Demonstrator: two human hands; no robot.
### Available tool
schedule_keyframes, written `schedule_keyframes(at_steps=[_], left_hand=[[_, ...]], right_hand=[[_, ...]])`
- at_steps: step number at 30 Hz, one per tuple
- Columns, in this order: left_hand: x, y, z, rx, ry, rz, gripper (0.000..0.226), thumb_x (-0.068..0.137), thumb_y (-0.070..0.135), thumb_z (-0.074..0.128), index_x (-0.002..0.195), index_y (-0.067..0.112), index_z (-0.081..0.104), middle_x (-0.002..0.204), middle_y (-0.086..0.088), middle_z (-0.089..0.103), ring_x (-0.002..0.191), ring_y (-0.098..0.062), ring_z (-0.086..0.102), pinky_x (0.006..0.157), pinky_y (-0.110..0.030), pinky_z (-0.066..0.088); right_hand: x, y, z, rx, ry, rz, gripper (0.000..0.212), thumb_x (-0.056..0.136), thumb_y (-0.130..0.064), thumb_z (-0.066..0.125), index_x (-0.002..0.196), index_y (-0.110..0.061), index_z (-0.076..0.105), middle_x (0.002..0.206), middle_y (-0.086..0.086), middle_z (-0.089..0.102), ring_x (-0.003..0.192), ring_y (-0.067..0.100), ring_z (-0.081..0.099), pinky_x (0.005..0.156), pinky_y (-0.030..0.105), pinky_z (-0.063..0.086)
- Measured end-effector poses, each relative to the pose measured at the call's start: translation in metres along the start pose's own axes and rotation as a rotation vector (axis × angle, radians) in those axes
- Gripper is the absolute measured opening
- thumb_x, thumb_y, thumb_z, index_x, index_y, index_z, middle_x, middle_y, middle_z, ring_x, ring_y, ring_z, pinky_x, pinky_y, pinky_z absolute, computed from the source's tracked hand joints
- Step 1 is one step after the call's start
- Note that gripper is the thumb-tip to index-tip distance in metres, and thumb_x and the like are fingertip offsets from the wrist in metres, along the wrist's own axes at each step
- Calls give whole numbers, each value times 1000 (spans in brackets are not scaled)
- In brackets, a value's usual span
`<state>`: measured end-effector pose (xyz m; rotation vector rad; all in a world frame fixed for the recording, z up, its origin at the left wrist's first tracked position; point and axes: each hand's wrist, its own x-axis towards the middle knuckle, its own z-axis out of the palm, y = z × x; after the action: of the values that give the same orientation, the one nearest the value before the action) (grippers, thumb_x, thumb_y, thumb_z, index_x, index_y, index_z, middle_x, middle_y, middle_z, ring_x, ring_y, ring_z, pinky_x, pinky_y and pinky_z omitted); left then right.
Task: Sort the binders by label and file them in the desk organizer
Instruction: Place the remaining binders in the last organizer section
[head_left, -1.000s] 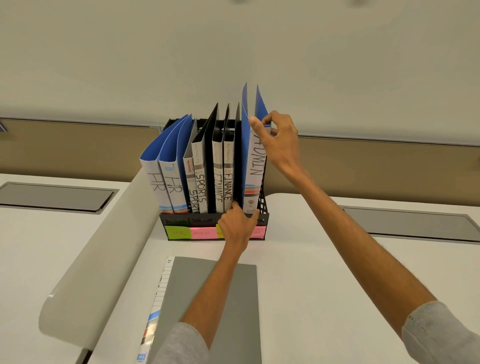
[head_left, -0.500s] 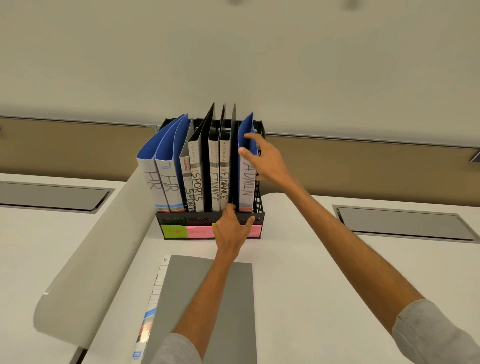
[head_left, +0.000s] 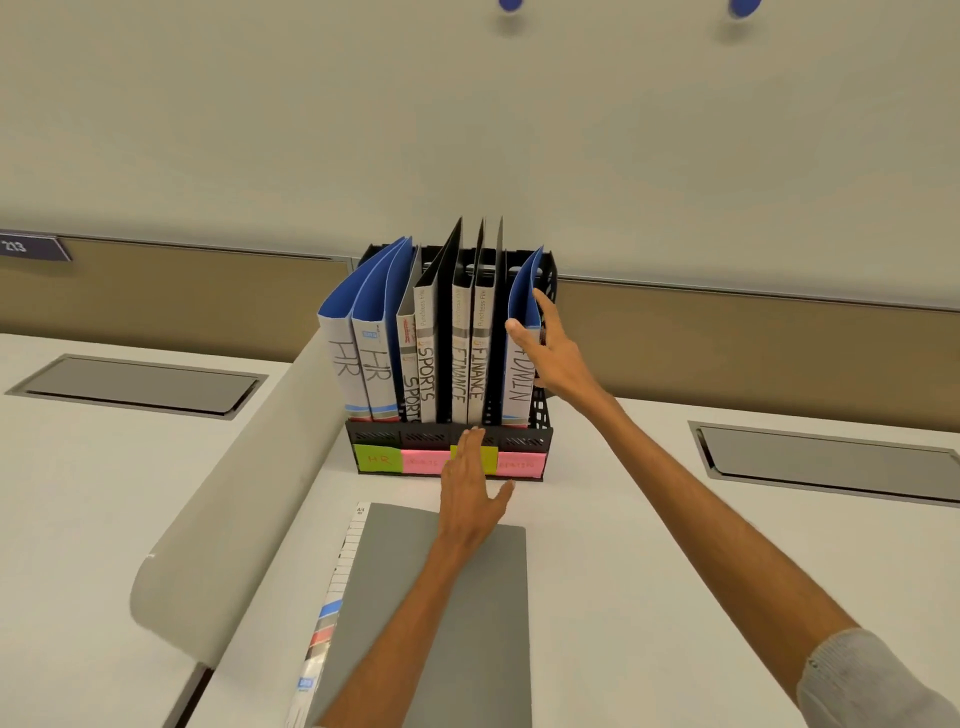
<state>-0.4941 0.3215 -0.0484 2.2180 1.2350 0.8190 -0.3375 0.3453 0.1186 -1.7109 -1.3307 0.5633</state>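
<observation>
While grey binder (head_left: 441, 613) lies before organizer (head_left: 449, 439), left hand (head_left: 470, 493) between

The room is evenly and softly lit from above, with no harsh glare on the white desk top (head_left: 623, 545). Faint shadows sit under the black mesh desk organizer (head_left: 449, 441) and the forearms. Straight lines bow toward the edges from the wide lens. The picture is slightly soft, the small sticky labels unreadable.
</observation>
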Motion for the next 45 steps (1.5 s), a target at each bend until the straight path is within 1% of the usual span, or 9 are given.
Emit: schedule_keyframes(at_steps=[3,6,11,21,28,31,34,39,45], left_hand=[[-23,-20,-16,49,44,-75,76,89,27,66,151,9,26,157,-9,29,146,-25,25,117,-46,25],[-44,-39,-36,94,53,-147,72,88,26,67,148,9,31,155,-10,33,144,-26,29,115,-46,27],[-70,-54,-62,155,55,-203,68,87,27,67,145,12,36,152,-9,36,140,-26,33,114,-44,25],[-117,-61,-86,291,56,-227,53,85,28,65,133,12,47,139,-5,44,132,-22,39,105,-44,31],[-155,-72,-92,412,-35,-508,83,88,60,53,147,6,30,158,-12,25,144,-29,23,109,-56,25],[-163,-70,-92,403,-36,-652,94,81,71,54,140,1,34,146,-16,40,133,-33,39,105,-55,30],[-168,-64,-91,393,-40,-724,88,78,75,55,123,1,45,128,-15,54,120,-32,49,98,-48,36],[-167,-68,-103,77,-85,-831,86,75,59,73,128,-1,41,130,-18,52,122,-35,49,100,-46,43],[-167,-60,-118,-331,-57,-846,62,71,38,85,114,2,58,111,-13,67,99,-29,66,89,-43,56]], right_hand=[[-21,16,9,130,39,82,81,90,-64,50,152,-38,6,145,12,48,128,29,50,102,56,46],[-48,37,27,184,157,130,81,90,-55,58,152,-22,19,144,11,48,127,25,51,106,46,44],[-92,61,56,182,201,140,53,90,-44,64,131,-14,48,127,6,59,109,18,57,88,25,48],[-168,97,102,57,16,243,46,90,-44,64,121,-12,57,124,6,60,112,21,57,94,35,47],[-213,118,122,-220,-168,246,49,90,-45,63,127,-13,55,135,7,51,124,23,49,106,42,42],[-229,122,127,-333,-211,203,53,89,-47,63,130,-15,53,138,5,47,128,21,45,109,40,36],[-239,123,130,-378,-235,163,57,89,-45,63,135,-15,48,143,5,43,132,21,41,111,39,32],[-245,122,127,-391,-267,176,60,92,-42,60,141,-14,42,150,7,36,138,23,36,114,40,30],[-241,119,118,-338,-292,227,59,92,-37,62,142,-14,42,151,7,36,137,25,38,112,38,34]])
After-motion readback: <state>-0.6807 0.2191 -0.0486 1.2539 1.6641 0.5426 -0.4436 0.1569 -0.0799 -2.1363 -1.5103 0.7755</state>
